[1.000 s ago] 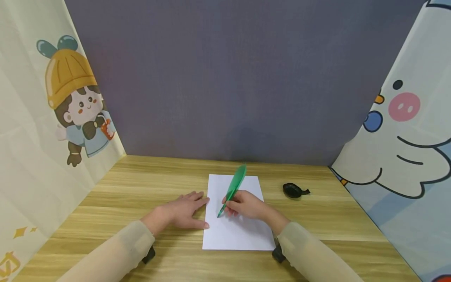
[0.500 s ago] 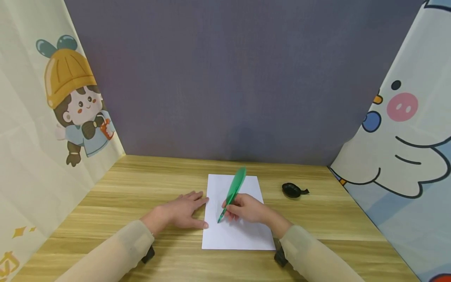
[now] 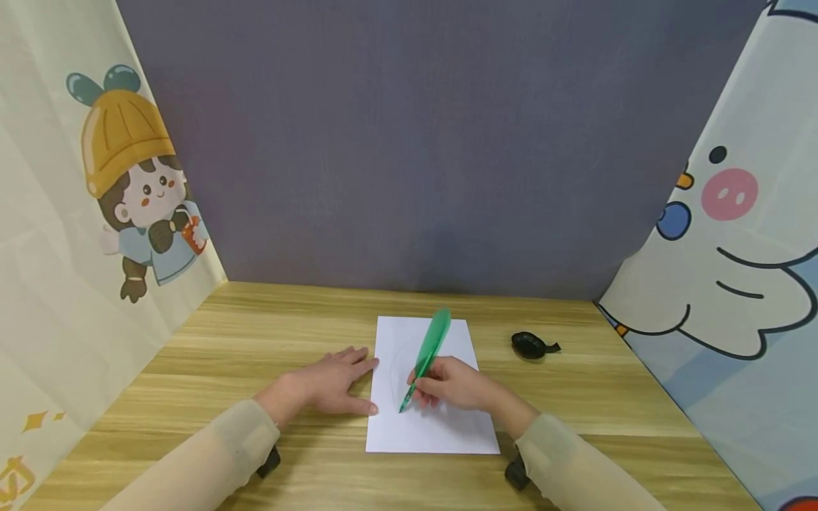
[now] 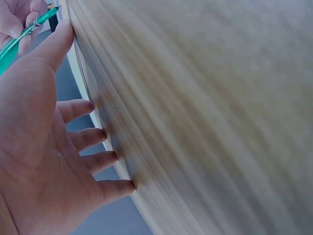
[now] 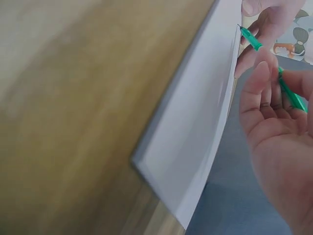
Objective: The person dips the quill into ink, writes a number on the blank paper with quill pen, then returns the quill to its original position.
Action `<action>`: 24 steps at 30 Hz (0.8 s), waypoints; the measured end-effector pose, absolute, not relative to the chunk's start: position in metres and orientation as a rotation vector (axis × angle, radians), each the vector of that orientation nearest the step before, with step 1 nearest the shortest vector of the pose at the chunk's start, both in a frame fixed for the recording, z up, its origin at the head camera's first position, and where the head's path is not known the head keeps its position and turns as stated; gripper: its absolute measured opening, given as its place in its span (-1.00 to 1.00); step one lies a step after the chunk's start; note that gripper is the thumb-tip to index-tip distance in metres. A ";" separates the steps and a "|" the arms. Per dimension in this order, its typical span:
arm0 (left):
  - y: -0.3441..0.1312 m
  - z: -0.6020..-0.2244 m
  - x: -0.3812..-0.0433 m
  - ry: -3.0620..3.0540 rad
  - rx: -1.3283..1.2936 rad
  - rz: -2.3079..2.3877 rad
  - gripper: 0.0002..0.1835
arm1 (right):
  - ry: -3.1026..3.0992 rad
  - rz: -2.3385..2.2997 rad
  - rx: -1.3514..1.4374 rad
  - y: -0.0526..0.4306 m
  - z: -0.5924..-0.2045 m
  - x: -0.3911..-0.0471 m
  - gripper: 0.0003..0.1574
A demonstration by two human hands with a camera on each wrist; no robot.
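A sheet of white paper (image 3: 390,433) lies on the wooden table. Above it my right hand (image 3: 456,383) pinches a green feather-shaped pen (image 3: 433,341) between thumb and fingers. The pen leans, its tip down at the paper left of the hand. A faint curved line (image 3: 392,376) shows on the sheet beside the pen. My left hand (image 3: 335,382) rests on the table with its fingers spread, thumb and fingertips at the paper's left edge. In the left wrist view its fingers (image 4: 80,139) are straight. The right wrist view shows the pen (image 5: 252,38) near the left hand.
A small black oval object with a short tail (image 3: 530,345) lies on the table (image 3: 255,333) right of the paper. A dark grey panel (image 3: 409,156) stands behind the table. Printed cloths with cartoon figures hang at the left and right.
My right hand has moved the pen toward me down the sheet, lately a little to the right. A faint curved line now shows behind it. The left hand has stayed in place.
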State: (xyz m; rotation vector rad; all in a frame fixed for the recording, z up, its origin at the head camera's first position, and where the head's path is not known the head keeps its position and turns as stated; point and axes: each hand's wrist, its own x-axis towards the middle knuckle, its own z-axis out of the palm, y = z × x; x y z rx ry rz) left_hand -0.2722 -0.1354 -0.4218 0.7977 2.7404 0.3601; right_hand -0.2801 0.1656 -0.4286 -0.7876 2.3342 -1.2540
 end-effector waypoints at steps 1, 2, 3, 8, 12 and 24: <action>-0.135 -0.422 -0.272 2.740 0.799 0.360 0.06 | 2.335 -1.254 -0.788 0.167 -0.428 -0.280 -0.71; -0.136 -0.422 -0.272 2.741 0.800 0.360 0.06 | 2.335 -1.254 -0.789 0.167 -0.428 -0.279 -0.71; -0.136 -0.421 -0.272 2.741 0.802 0.360 0.06 | 2.337 -1.252 -0.790 0.168 -0.428 -0.278 -0.71; -0.135 -0.420 -0.272 2.736 0.810 0.364 0.06 | 2.336 -1.245 -0.789 0.173 -0.426 -0.275 -0.71; -0.135 -0.420 -0.271 2.734 0.807 0.364 0.05 | 2.321 -1.248 -0.803 0.177 -0.427 -0.273 -0.71; -0.135 -0.420 -0.271 2.736 0.807 0.367 0.05 | 2.265 -1.271 -0.828 0.195 -0.427 -0.269 -0.71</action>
